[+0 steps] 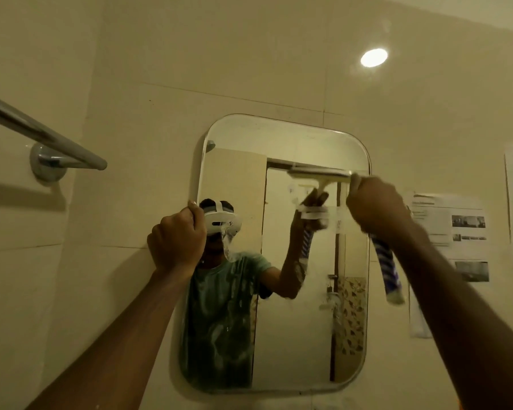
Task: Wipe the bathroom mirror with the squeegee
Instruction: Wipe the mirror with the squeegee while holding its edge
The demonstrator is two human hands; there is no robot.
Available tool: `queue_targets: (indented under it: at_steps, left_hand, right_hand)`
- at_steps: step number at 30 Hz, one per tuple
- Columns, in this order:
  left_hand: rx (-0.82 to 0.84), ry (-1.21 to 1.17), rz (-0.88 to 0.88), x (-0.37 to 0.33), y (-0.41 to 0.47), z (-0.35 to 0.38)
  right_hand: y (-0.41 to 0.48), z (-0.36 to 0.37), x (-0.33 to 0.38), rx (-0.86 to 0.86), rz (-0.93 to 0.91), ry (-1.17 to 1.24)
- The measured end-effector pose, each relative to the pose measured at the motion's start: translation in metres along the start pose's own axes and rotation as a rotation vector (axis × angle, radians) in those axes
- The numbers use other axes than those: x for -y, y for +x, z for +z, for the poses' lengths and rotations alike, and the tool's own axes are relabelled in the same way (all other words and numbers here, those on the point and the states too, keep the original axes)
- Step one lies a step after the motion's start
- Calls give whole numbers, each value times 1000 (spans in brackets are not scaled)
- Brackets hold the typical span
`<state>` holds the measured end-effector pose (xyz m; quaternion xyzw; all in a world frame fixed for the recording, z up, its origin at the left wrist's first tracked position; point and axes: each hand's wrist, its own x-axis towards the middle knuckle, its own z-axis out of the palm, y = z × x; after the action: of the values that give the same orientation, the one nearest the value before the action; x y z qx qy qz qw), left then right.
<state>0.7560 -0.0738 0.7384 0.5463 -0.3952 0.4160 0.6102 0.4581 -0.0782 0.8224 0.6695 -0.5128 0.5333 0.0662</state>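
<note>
A rounded rectangular mirror (296, 134) hangs on the tiled wall, with foamy streaks on its lower left half. My right hand (376, 205) grips a squeegee at the mirror's upper right; its blue-and-white striped handle (387, 267) hangs below my fist. The pale blade (320, 174) lies flat and level against the glass. My left hand (176, 235) is closed on the mirror's left edge, about halfway up. The glass reflects a person in a green shirt wearing a white headset.
A chrome towel bar (42, 134) juts out from the wall at the left, at head height. Printed paper sheets (456, 226) are stuck to the wall right of the mirror. A round ceiling light (373, 57) glows above.
</note>
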Motion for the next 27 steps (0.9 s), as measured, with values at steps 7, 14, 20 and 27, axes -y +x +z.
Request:
queue_targets:
  at_steps: [7,14,20,27]
  left_hand:
    - [7,75,35,1,0,-2]
    - [20,62,13,-1,-2,-3]
    - [-7,65,52,4,-7,-3]
    - [22,67,34,2,-6,-6]
  right_hand:
    - [-76,32,-43,112,44,11]
    - [1,-25,3,9,78,39]
    - [-31,7,-34,36,29,48]
    - [-69,9,-39,103,73,70]
